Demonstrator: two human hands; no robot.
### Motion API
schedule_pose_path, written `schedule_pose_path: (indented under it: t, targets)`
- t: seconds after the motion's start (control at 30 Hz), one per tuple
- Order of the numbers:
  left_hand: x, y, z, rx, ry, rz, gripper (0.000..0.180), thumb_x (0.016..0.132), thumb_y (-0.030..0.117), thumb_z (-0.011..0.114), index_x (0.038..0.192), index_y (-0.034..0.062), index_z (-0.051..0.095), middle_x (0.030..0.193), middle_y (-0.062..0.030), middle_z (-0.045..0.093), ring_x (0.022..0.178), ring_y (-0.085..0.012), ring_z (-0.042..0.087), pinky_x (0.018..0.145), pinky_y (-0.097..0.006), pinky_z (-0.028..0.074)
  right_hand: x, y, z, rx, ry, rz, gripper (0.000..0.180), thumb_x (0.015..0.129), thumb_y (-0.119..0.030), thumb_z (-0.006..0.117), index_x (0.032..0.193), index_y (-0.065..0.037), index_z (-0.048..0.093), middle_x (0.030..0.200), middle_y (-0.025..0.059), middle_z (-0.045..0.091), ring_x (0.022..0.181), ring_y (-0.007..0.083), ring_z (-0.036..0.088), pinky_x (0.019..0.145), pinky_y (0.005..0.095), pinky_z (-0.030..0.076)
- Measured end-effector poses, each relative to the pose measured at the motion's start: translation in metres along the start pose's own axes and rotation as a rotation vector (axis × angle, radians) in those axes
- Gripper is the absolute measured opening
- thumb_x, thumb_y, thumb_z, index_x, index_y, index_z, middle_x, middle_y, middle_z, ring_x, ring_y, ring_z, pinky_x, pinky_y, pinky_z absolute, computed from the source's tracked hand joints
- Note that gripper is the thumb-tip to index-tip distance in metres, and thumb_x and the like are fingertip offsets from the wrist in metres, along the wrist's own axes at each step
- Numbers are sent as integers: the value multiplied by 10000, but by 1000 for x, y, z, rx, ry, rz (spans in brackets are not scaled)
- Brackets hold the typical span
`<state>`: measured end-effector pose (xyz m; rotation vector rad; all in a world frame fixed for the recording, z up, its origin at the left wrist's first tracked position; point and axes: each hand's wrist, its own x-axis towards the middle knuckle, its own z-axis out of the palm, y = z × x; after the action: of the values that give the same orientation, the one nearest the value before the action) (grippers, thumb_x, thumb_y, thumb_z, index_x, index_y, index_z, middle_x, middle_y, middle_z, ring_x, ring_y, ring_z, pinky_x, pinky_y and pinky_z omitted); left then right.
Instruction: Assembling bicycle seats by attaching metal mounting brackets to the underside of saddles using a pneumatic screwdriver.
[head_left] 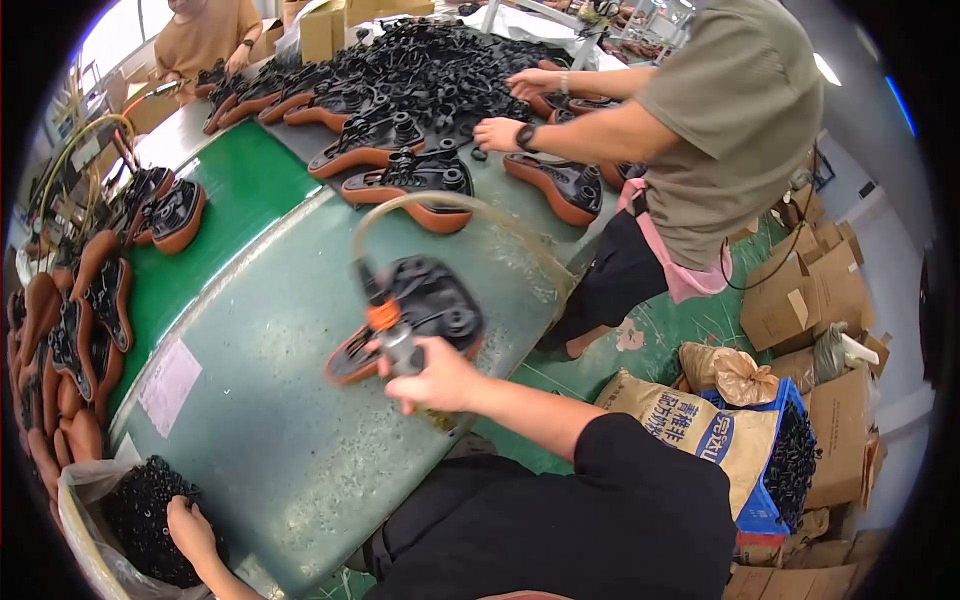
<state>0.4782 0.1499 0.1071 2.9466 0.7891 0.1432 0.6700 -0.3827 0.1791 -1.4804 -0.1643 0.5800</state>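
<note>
My right hand grips a pneumatic tool with an orange collar and a clear hose arching away from it. The tool tip points at an upside-down bicycle saddle, black underneath with an orange-brown rim, lying on the grey-green table. My left hand reaches into a clear plastic bag of small black parts at the lower left, fingers down among the parts; whether it holds any I cannot tell.
Several more saddles lie upside down across the far table. A green conveyor belt carries others on the left. A person in a grey shirt works on the right, another at the far left. Cardboard boxes and sacks fill the floor.
</note>
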Motion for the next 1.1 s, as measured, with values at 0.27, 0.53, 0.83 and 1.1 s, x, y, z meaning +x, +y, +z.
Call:
schedule_pose_path:
  t: [0.27, 0.53, 0.83, 1.1]
  targets:
    - [-14, 38, 7, -169, 282, 190, 129, 958, 31, 691, 1001, -34, 589, 1097, -203, 614, 963, -422, 620, 848, -466, 521, -12, -15, -5, -414, -646, 64, 477, 764, -73, 752, 1241, -67, 741, 1047, 54, 769, 938, 155, 701, 867, 334, 556]
    - [-87, 204, -43, -1877, -104, 62, 75, 1026, 41, 658, 1069, 0, 613, 987, -125, 647, 782, -189, 635, 685, -329, 572, -41, -65, 6, 354, -380, -528, 323, 936, 36, 707, 1211, -35, 552, 1137, 178, 680, 817, 163, 685, 711, 316, 575]
    - [-120, 285, -23, -2264, -477, 129, 215, 925, 45, 808, 1125, -11, 755, 1024, -178, 698, 780, -246, 699, 659, -336, 585, -34, -100, 72, 456, -463, -1006, 322, 859, 48, 676, 1167, 16, 588, 956, 200, 687, 717, 238, 670, 664, 380, 582]
    - [-125, 280, -31, -2021, -493, -1, 175, 941, 69, 782, 1094, -13, 764, 998, -166, 751, 879, -203, 705, 765, -331, 558, -30, -89, 73, 426, -449, -893, 354, 822, 63, 742, 1149, 13, 616, 1006, 212, 715, 853, 248, 679, 766, 362, 579]
